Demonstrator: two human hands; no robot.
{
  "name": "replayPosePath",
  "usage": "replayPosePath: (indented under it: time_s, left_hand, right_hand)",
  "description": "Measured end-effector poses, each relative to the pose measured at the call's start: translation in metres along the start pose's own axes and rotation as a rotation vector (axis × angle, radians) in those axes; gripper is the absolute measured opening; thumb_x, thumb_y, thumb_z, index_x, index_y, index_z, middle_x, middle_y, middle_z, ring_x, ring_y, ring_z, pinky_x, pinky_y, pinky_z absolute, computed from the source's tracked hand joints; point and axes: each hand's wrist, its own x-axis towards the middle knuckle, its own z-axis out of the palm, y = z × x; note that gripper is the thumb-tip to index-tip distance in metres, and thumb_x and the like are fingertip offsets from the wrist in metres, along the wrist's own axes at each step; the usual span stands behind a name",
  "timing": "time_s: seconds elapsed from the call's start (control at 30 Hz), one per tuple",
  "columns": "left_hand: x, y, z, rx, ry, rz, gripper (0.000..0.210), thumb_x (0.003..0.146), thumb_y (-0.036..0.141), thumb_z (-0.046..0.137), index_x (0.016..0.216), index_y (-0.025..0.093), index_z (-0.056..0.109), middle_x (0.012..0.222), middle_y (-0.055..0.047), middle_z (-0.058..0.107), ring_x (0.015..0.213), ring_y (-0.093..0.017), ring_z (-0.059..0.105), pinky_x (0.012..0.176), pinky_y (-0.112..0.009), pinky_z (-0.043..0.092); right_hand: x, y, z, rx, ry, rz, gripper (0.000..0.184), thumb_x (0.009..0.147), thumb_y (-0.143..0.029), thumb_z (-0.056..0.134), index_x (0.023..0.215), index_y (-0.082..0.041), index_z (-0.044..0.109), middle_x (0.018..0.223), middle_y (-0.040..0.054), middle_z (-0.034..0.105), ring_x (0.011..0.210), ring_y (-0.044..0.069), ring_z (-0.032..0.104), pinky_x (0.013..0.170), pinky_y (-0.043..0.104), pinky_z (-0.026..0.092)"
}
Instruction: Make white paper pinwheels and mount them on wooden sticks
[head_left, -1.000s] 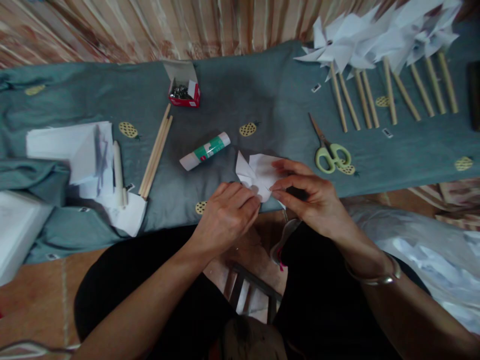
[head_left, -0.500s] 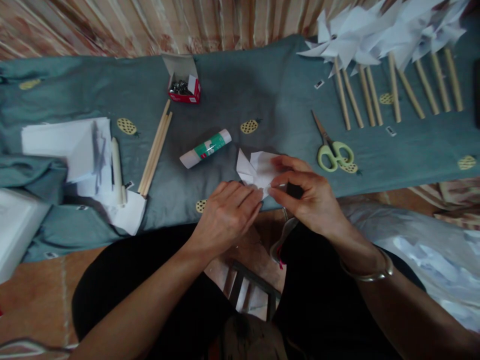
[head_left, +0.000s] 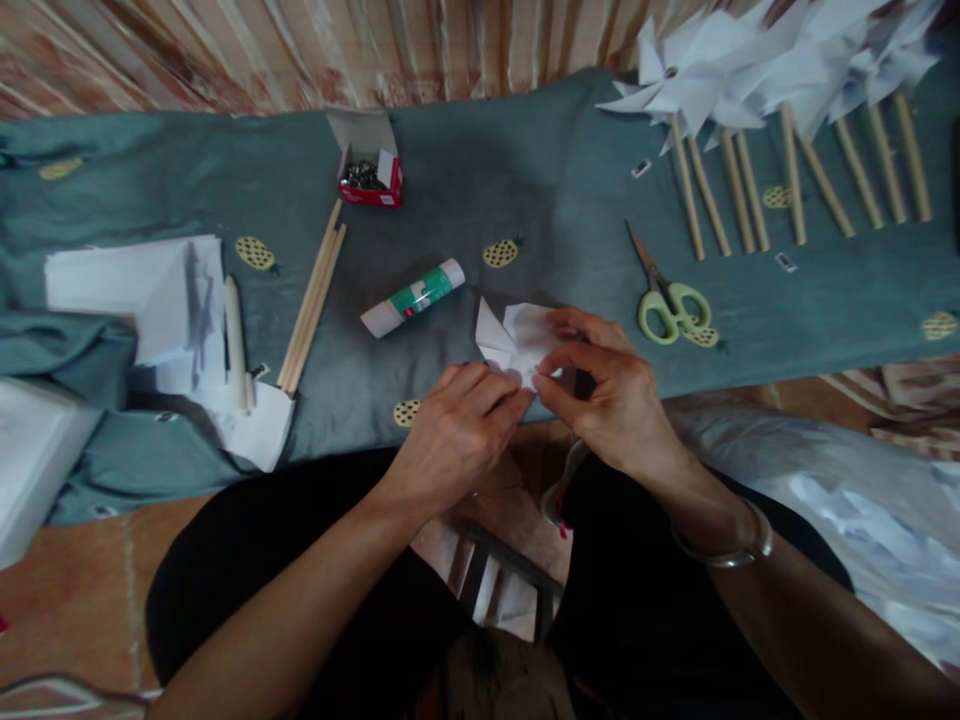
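Note:
A small piece of folded white paper is between my hands at the front edge of the cloth-covered table. One pointed flap stands up at its left. My left hand is closed on the paper's lower left part, its fingers bunched together. From the right, my right hand pinches the paper near its middle between thumb and index finger, the other fingers curled behind. The fingertips hide the paper's lower edge. A glue stick with a green label lies just beyond my left hand. Scissors with light green handles rest to the right.
Several white paper pinwheels on sticks lie at the back right. A red box of small metal pieces stands open at the back. Wooden sticks and stacked white paper lie left. A plastic bag sits at the right.
My hands have shifted very slightly around the paper, the fingertips drawing closer together at its lower middle. The paper stays in both hands, and the other things keep their places.

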Motion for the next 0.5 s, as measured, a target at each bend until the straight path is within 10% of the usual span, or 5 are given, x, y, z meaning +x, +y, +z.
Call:
replayPosePath:
  time_s: [0.5]
  left_hand:
    - [0.0015,0.0004,0.0009,-0.021,-0.001,-0.019,0.014,0.093,0.017,0.051,0.099,0.014,0.063,0.090,-0.006,0.067,0.085,-0.018,0.057,0.071,-0.034,0.046]
  right_hand:
    - [-0.0018,-0.0002,0.0014,-0.004,-0.001,0.039,0.007,0.076,-0.021,0.066,0.079,-0.026,0.064,0.124,0.0039,0.058,0.110,0.027,0.057,0.097,0.048,0.045]
